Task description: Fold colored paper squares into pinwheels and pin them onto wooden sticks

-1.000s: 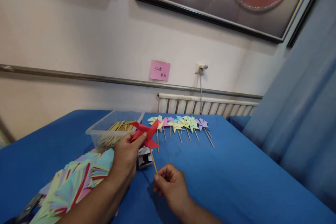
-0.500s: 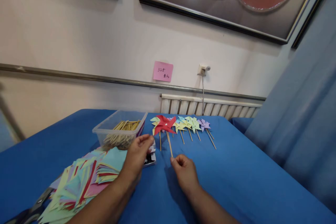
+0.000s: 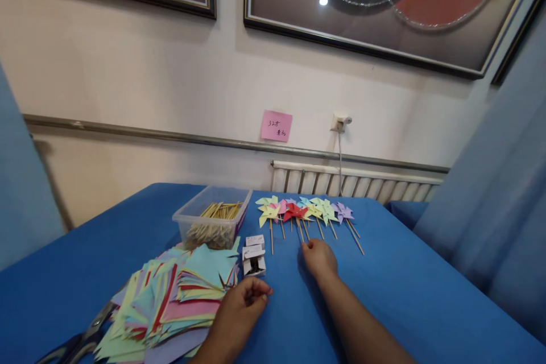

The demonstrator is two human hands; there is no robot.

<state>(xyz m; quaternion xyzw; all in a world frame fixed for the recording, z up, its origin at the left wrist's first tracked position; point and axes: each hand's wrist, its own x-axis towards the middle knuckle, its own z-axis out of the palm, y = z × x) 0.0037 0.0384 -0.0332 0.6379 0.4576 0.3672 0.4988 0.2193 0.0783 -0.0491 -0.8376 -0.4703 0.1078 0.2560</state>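
Note:
My right hand (image 3: 321,260) pinches the lower end of the wooden stick of a red paper pinwheel (image 3: 295,211), which lies among the other pinwheels at the back of the table. My left hand (image 3: 244,308) hovers in front of a small white open box (image 3: 254,262) with dark small things inside. Its fingers are curled in with the thumb close to them, and nothing shows between them. A pile of cut coloured paper (image 3: 170,296) spreads beside the left hand. Yellow (image 3: 268,214) and purple (image 3: 342,211) pinwheels lie around the red one.
A clear plastic bin (image 3: 213,219) of wooden sticks stands behind the paper. Scissors (image 3: 87,336) lie at the front left. A blue cloth (image 3: 409,296) covers the table. A radiator (image 3: 354,180) and a plugged-in cable (image 3: 340,159) are at the wall, a blue curtain (image 3: 490,199) to the right.
My right hand has carried the red pinwheel away from me and down among the others. My left hand has drawn back toward me, uncovering the white box. The view has shifted slightly.

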